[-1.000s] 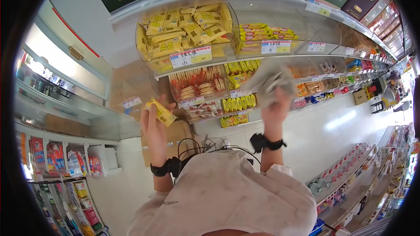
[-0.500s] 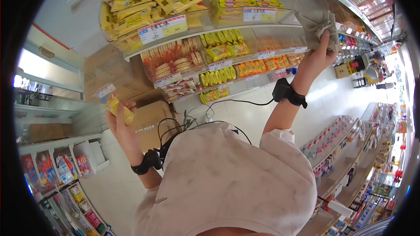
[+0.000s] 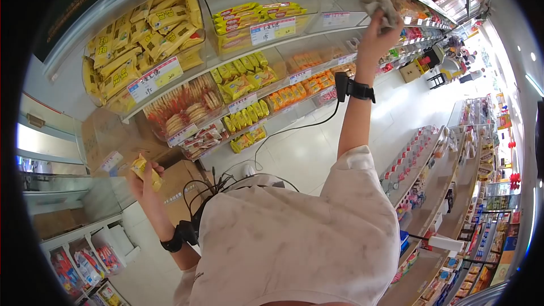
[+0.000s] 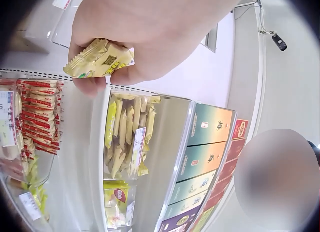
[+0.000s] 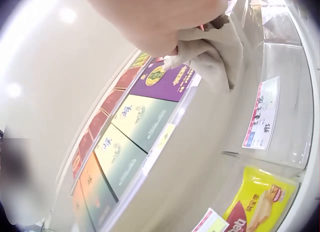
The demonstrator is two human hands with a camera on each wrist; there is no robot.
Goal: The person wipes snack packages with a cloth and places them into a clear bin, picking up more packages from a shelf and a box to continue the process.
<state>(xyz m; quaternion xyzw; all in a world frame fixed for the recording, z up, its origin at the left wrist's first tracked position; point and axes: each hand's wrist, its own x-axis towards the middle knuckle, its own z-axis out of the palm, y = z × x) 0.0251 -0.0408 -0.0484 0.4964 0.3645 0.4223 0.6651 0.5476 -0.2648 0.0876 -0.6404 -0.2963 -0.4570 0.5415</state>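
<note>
My left hand [image 3: 145, 188] grips a small yellow snack packet [image 4: 100, 60], its crimped end sticking out past the fingers in the left wrist view. That hand is low at the left, beside a cardboard box [image 3: 177, 190]. Reaching far out at the right, my right hand [image 3: 374, 48] holds a crumpled grey cloth [image 5: 215, 56]. The cloth is at the upper shelf's clear bins, near a bin divider [image 5: 282, 43] in the right wrist view. Part of the right fingers is hidden behind the cloth.
A clear bin of yellow packets [image 3: 161, 20] stands at the upper left, beside yellow wafer packs [image 3: 255, 17]. Lower tiers hold rice crackers [image 3: 184, 105] and orange packs [image 3: 300, 93]. Gift boxes [image 5: 120, 157] line the top shelf. A black cable [image 3: 300, 128] trails from my right wrist.
My right hand with the cloth has swept right along the upper shelf, away from the yellow packets. The head view has shifted too. My left hand keeps the packet low at the left.
</note>
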